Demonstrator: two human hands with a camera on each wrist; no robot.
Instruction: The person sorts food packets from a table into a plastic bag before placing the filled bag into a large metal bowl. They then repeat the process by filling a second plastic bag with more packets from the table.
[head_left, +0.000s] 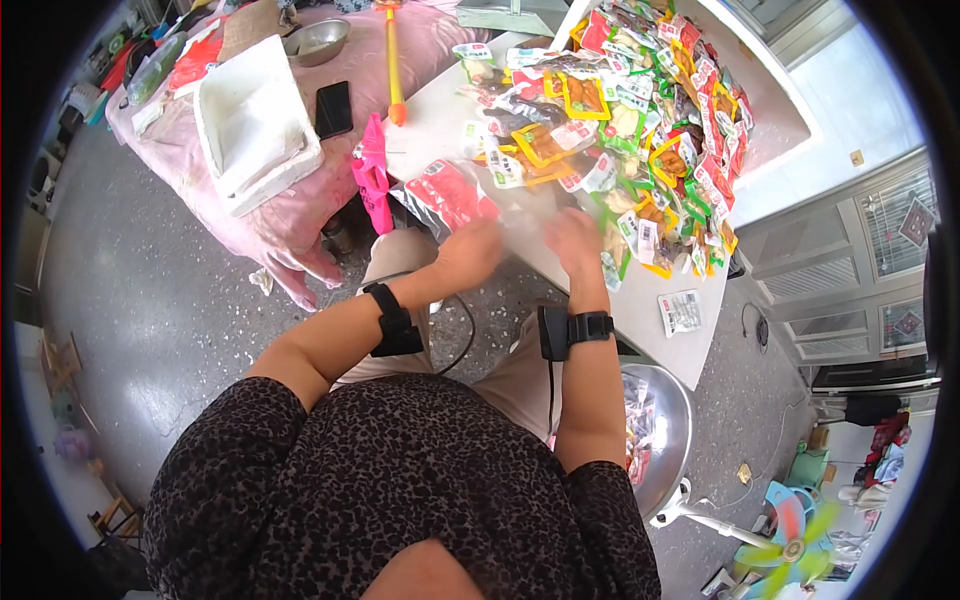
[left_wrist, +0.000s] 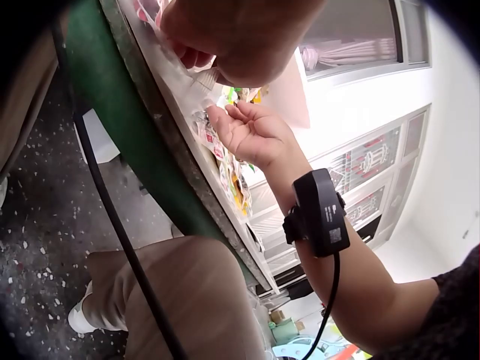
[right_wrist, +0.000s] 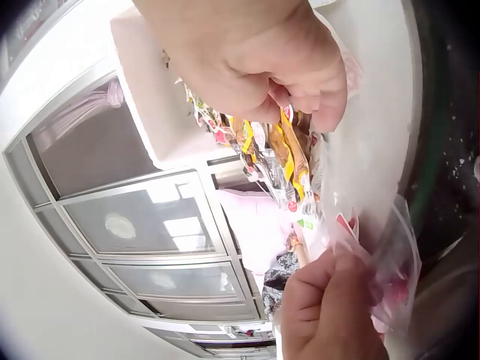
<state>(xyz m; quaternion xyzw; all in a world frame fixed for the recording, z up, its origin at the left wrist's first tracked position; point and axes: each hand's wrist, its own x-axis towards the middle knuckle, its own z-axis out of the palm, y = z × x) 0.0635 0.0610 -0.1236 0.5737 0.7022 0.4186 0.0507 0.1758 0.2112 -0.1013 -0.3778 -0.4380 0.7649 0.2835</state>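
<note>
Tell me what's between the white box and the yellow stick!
A black phone, lying on pink cloth between the white box and the yellow stick; the head view shows it.

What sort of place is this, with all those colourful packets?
Probably a home or small workshop: colourful packets lie heaped on a white table, while a fan and what look like clothes suggest a lived-in room.

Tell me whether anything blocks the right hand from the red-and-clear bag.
Nothing visible stands between the right hand and the red-and-clear bag pinched in the left hand; the heaped packets lie ahead and to the right.
</note>
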